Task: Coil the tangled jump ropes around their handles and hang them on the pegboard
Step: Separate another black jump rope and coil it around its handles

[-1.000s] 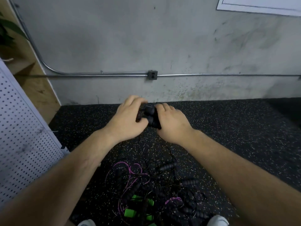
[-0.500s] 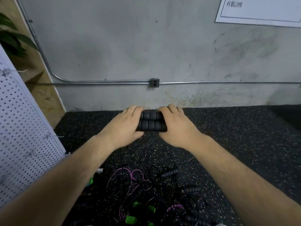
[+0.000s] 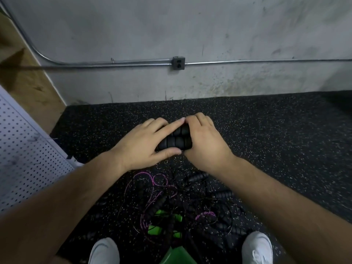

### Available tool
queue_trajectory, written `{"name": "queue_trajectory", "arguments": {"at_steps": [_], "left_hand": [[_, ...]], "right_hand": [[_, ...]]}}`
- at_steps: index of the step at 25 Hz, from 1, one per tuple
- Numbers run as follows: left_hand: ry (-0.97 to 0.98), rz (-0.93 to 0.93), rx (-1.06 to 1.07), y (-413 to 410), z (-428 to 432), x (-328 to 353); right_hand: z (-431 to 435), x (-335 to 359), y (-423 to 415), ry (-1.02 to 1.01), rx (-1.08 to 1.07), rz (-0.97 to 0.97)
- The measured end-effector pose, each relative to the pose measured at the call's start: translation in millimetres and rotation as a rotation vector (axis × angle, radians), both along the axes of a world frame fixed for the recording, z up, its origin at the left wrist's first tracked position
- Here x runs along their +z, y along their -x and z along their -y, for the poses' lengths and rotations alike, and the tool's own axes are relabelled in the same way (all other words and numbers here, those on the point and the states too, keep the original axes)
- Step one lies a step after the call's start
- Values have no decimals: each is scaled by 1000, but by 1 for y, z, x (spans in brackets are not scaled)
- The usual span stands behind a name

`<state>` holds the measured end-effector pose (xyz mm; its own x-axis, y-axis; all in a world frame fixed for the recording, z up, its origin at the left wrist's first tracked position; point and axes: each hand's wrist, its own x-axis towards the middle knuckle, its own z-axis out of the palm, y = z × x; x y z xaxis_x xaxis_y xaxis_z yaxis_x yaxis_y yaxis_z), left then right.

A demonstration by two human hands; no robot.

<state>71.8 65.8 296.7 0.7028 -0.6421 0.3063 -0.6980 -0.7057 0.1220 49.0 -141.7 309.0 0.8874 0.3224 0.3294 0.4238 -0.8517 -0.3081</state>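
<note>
Two ribbed black jump rope handles (image 3: 176,141) lie side by side, held level above the floor. My left hand (image 3: 146,144) grips their left end, thumb underneath and fingers over the top. My right hand (image 3: 204,144) grips their right end in the same way. The fingertips of both hands meet over the handles. Below my wrists a tangled pile of jump ropes (image 3: 171,202) lies on the floor, with pink cords, black cords, black ribbed handles and bright green handles (image 3: 160,223). The white pegboard (image 3: 24,159) stands at the left edge.
Black speckled rubber flooring (image 3: 266,140) runs to a grey concrete wall (image 3: 171,31) with a metal conduit and an outlet box (image 3: 178,63). A wooden panel (image 3: 24,77) stands behind the pegboard. My white shoes (image 3: 103,251) flank the pile.
The view has tilted down, so my shoes now show. My hands have closed in along the handles until their fingertips touch. The handles stay level between them.
</note>
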Motion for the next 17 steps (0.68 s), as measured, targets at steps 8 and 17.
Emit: {"name": "queue_trajectory", "arguments": {"at_steps": [8,17], "left_hand": [[143,-75,129,-17,-9,7],[301,-255,142,-23,-3,5]], "right_hand": [[9,-15,-19,-489,-142,-347],[-118,-67,-17,-639,211,-651]]}}
